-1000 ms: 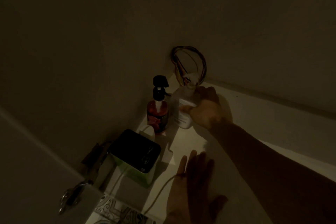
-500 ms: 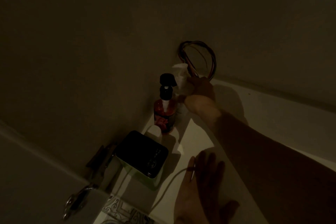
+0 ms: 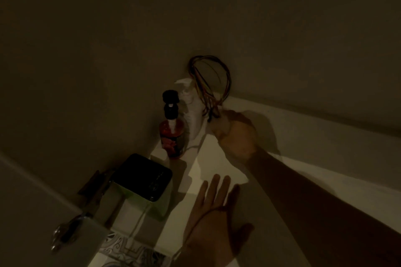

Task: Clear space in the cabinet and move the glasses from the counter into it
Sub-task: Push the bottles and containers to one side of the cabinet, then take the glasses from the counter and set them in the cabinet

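I am looking into a dim cabinet, and no glasses are in view. My right hand (image 3: 236, 134) reaches deep in over the white shelf (image 3: 314, 158), just right of a white pump bottle (image 3: 191, 112) standing in the back corner. The hand is apart from the bottle, its fingers loosely curled with nothing in them. My left hand (image 3: 213, 212) lies flat on the shelf near the front, fingers spread. A red soap bottle with a black pump (image 3: 173, 136) stands just in front of the white one.
A green box with a black top (image 3: 143, 175) sits at the front left, with a thin cable (image 3: 138, 221) leading from it. A small white cap (image 3: 161, 154) sits behind it. A loop of coloured wires (image 3: 211, 80) hangs in the corner. The door hinge (image 3: 95, 188) is at the left.
My right hand carried the white pump bottle back into the corner behind the red bottle, let go of it and drew slightly right. My left hand stayed flat on the shelf.
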A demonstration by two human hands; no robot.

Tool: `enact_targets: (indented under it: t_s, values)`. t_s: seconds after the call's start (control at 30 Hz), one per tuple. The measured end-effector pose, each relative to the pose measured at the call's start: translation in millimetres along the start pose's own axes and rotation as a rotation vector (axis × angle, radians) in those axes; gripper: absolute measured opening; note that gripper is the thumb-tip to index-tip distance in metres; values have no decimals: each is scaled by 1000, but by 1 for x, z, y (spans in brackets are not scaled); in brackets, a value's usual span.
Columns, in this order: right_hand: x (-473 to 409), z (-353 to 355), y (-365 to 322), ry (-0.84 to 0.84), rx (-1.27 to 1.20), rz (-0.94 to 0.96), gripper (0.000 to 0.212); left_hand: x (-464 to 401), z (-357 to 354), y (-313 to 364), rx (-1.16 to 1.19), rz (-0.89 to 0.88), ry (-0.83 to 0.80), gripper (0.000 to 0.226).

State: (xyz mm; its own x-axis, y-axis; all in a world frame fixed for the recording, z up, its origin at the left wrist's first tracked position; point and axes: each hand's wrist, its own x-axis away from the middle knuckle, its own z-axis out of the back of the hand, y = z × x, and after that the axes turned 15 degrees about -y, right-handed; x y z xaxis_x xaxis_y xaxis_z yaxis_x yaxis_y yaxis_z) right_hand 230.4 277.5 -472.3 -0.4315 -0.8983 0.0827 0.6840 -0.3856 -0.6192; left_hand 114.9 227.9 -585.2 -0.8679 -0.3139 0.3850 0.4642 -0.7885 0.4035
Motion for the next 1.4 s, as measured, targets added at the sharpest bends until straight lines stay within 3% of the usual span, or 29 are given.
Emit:
enact_targets:
  t_s: [0.1,0.2,0.33,0.47,0.63,0.77,1.03,1.4]
  values:
    - [32,13,15,-38,104,-117,63,34,-7,-26,-173,90,106,88]
    - [73,25,24,-32,171,-165,64,32,-10,-6,-262,79,50,89]
    - [129,44,33,-42,278,-256,60,38,18,7,-213,164,-11,84]
    - [179,72,37,-71,333,-377,62,57,41,45,-270,66,32,85]
    - [232,105,34,-196,372,-541,70,81,88,86,-322,23,-170,74]
    - [264,127,19,-282,325,-598,73,107,126,119,-354,41,-208,73]
    - [326,194,-50,-421,250,-654,71,192,200,188,-345,57,-272,75]
    - [424,361,-230,-569,164,-671,60,358,342,316,-262,60,-408,71]
